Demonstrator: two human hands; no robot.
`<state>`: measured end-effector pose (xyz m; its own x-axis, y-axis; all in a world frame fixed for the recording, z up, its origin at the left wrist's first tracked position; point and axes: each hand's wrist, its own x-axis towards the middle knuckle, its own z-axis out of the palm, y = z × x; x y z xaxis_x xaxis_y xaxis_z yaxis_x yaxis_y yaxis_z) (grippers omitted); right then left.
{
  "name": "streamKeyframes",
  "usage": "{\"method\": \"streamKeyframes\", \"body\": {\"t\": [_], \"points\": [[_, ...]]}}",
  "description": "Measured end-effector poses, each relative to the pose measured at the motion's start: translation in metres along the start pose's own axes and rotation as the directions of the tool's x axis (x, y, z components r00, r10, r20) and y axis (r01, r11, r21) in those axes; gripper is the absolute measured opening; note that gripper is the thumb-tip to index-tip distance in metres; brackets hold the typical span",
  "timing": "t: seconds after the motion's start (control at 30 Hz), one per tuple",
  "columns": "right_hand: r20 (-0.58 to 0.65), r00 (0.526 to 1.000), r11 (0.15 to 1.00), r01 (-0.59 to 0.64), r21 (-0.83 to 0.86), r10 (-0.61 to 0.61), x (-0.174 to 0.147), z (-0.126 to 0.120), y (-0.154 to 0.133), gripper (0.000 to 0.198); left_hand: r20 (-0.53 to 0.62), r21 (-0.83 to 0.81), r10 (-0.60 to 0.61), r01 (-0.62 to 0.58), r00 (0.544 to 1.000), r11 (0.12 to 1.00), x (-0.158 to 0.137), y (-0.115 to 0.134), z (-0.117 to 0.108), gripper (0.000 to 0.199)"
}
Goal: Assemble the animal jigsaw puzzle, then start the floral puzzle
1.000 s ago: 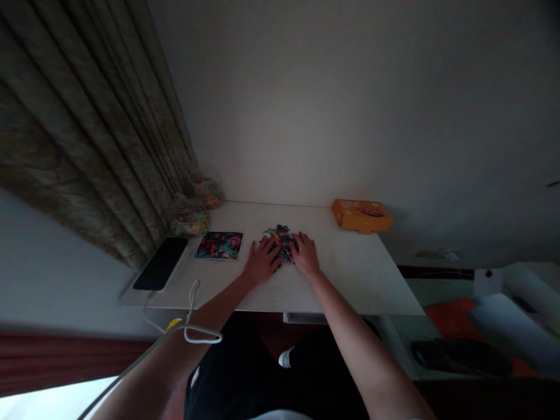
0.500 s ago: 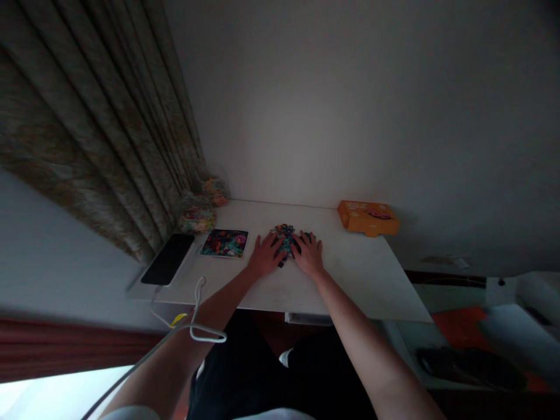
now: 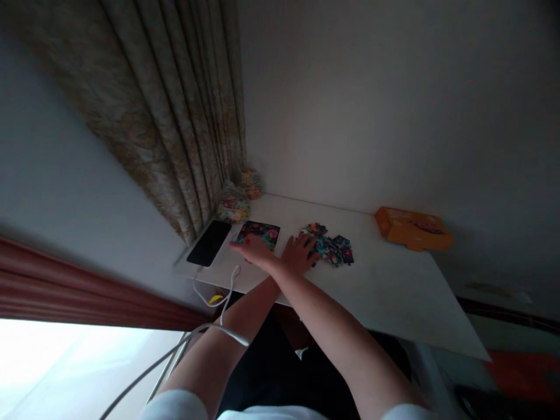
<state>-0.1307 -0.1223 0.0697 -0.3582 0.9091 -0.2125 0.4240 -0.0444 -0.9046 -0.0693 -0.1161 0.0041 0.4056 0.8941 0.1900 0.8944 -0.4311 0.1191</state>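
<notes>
My left hand (image 3: 300,255) lies with its fingers spread on the left part of a cluster of dark, colourful jigsaw pieces (image 3: 330,249). Crossing over my left forearm, my right hand (image 3: 257,251) is above the near part of a floral picture card (image 3: 266,231). One finger of it points left and nothing shows in its grasp; I cannot tell whether it touches the card. Part of the puzzle pieces is hidden under my left fingers.
A black phone (image 3: 210,243) with a white cable (image 3: 231,291) lies at the white table's (image 3: 371,291) left end. Behind it stand clear bags of colourful pieces (image 3: 234,208) by the curtain (image 3: 175,146). An orange box (image 3: 413,228) sits at the back right.
My right hand has left the puzzle pieces and crossed over my left arm to the picture card. My left hand stays on the pieces. The view has turned left.
</notes>
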Motion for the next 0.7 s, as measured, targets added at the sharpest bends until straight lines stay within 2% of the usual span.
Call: {"method": "streamKeyframes", "body": {"t": [0.03,0.1,0.13,0.23,0.33,0.4,0.7], "points": [[0.044,0.999,0.999,-0.03,0.036,0.029,0.003,0.021,-0.007,0.043,-0.015,-0.062,0.006,-0.007,1.0,0.998,-0.004,-0.003,0.0,0.055],[0.128,0.975,0.952,-0.209,0.222,0.184,0.008,0.054,-0.016,0.06,-0.024,-0.16,0.027,-0.031,0.999,0.987,-0.012,-0.01,0.0,0.056],[0.137,0.963,0.928,-0.26,0.268,0.23,0.011,0.067,-0.018,0.07,-0.017,-0.181,0.04,-0.043,0.999,0.983,-0.016,-0.013,0.0,0.056],[0.092,0.956,0.911,-0.292,0.291,0.277,0.016,0.09,-0.019,0.083,0.003,-0.2,0.027,-0.025,1.0,0.98,-0.025,-0.019,0.001,0.053],[0.028,0.97,0.94,-0.243,0.241,0.243,0.019,0.099,-0.012,0.079,-0.002,-0.19,-0.071,0.07,0.997,0.979,-0.028,-0.018,0.003,0.051],[0.01,0.975,0.953,-0.218,0.213,0.221,0.02,0.102,-0.007,0.077,-0.02,-0.175,-0.09,0.085,0.996,0.981,-0.028,-0.015,0.005,0.052],[-0.028,0.98,0.971,-0.19,0.147,0.196,0.025,0.109,-0.009,0.075,-0.108,-0.144,0.059,-0.074,0.992,0.987,-0.023,-0.011,0.004,0.055]]}}
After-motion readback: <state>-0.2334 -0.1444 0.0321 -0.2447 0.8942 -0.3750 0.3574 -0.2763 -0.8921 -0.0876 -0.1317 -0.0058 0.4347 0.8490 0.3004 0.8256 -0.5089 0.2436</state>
